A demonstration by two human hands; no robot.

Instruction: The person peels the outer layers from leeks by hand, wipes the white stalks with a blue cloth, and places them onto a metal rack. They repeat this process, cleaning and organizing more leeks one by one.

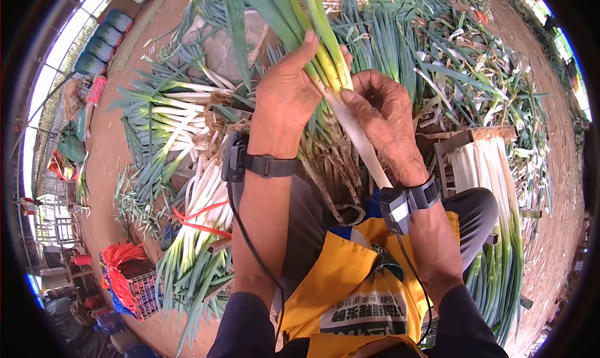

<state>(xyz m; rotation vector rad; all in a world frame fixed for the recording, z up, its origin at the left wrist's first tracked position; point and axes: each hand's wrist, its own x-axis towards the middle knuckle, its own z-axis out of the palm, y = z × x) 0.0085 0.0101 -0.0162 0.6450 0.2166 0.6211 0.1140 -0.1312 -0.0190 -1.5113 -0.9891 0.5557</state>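
Observation:
A leek (355,130) slants across the middle of the head view, its green leaves at the top and its white stalk running down toward my right wrist. My left hand (289,86) is closed around the leafy part, thumb along the leaves. With thumb and fingers, my right hand (386,111) pinches the stalk where the yellow-green leaves meet the white. The stalk's lower end is partly hidden by my right wrist device. Below the hands lie uncleaned leeks (337,164) with brown, soil-covered roots.
At left, trimmed leeks (178,117) are piled, with a red-tied bundle (206,211) below them. White-stemmed leeks (484,164) rest on a metal rack at right. Leaf scraps (500,95) cover the ground behind. Red ties (122,270) hang on a crate at lower left.

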